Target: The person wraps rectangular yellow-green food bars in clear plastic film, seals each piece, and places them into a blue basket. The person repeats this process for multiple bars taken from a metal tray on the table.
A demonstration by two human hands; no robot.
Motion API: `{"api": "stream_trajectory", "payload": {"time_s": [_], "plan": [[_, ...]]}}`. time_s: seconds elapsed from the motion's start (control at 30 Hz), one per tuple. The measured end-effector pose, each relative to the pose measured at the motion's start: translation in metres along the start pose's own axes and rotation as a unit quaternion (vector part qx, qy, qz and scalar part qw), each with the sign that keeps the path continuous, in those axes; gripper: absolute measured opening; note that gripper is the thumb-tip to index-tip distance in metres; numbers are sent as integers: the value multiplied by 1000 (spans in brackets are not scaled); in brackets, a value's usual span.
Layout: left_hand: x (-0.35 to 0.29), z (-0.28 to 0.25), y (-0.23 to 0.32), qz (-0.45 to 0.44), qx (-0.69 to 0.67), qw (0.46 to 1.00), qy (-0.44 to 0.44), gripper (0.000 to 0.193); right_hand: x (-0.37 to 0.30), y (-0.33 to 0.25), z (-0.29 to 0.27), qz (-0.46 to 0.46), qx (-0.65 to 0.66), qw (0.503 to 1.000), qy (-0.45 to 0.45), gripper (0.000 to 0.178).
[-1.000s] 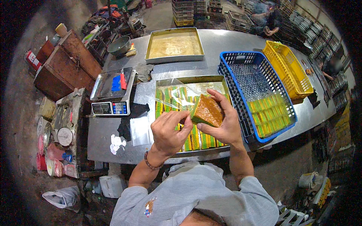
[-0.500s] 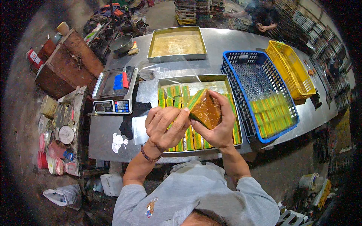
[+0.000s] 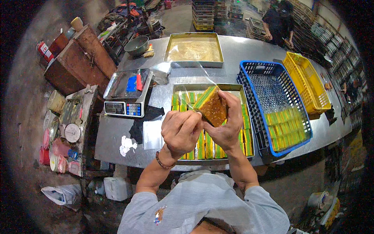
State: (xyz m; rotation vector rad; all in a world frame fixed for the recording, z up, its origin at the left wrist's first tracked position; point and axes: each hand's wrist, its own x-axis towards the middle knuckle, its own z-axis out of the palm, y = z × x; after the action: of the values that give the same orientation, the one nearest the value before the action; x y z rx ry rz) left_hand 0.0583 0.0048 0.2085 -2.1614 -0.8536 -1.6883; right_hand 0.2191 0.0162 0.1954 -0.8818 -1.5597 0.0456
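Observation:
A block of layered cake, with green and yellow stripes along its side and a brown face, is tilted up over the tray. My right hand grips it with the thumb below and fingers along its far right side. My left hand is closed beside the cake's lower left corner, thumb and fingertips pressed together. From there, a thin clear plastic film runs up past the cake; its grasped edge is hidden by my fingers. Beneath both hands, a shallow metal tray holds rows of the same striped cake slices.
Right of the tray stands a blue crate with wrapped cakes, beside a yellow crate. A scale and clear sheets lie left. Behind are another tray and a metal bowl. A person stands far right.
My left fingers have curled in more tightly, and the cake has turned slightly in my right hand. The whole view has shifted, so the table sits a little lower and further right.

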Motion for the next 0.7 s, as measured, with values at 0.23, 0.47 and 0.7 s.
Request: {"api": "stream_trajectory", "payload": {"time_s": [0.23, 0.47, 0.7], "plan": [[7, -18, -12, 94, -21, 988, -119, 32, -1, 13, 4, 150, 230, 961, -39, 89], [6, -2, -22, -358, -507, 784, -14, 104, -6, 0, 4, 247, 464, 845, -96, 106], [-6, -1, -14, -330, -401, 845, -129, 96, -8, -23, 14, 291, 596, 748, 36, 107]]}}
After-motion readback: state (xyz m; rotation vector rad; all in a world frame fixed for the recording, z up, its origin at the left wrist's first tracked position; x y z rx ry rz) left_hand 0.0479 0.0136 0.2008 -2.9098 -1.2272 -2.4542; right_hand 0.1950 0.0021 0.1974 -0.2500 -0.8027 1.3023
